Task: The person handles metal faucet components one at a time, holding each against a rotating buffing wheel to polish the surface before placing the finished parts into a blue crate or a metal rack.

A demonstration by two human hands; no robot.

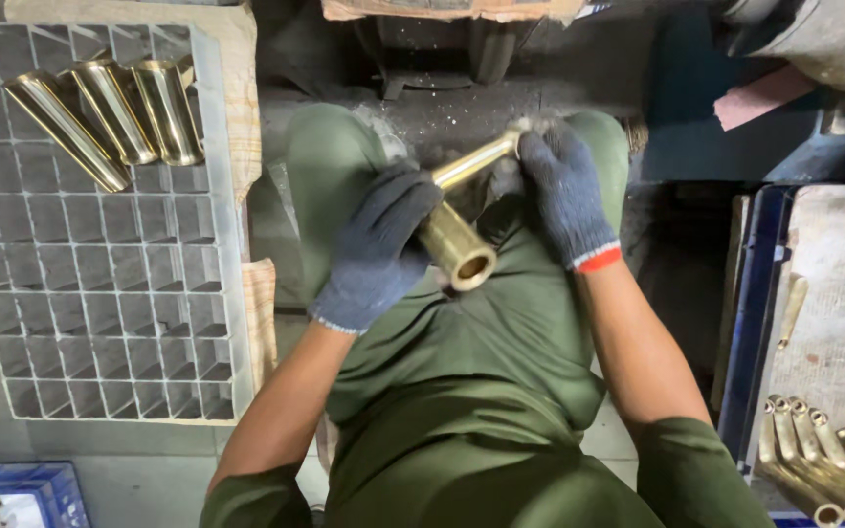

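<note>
Brass tube (457, 220): a hollow, polished brass piece, wide at the open near end and stepping down to a narrower stem at the far end; it lies slanted over the person's lap, between both hands.
Left hand (376, 249): gloved in dark knit, its grip closed around the wide body just behind the open mouth.
Right hand (564, 196): gloved the same, with a red-edged cuff; its grip is wrapped over the narrow far end together with a grey wad (540, 127) of what looks like abrasive or cloth.
Weight and stiffness: judged solid for its size, rigid, with no give under the fingers.
Surface: smooth and glossy, so likely slippery; the knit gloves help friction.
Where to hold: the wide barrel looks the surest place, as the step stops the hand from sliding; the thin rim of the mouth may dent or scratch.
Grid tray (100, 244): a white compartmented crate to the left, with three finished brass tubes (110, 112) lying at its top.
Unfinished castings (823, 460): duller brass pieces lying on the worktop (833, 332) to the right.
</note>
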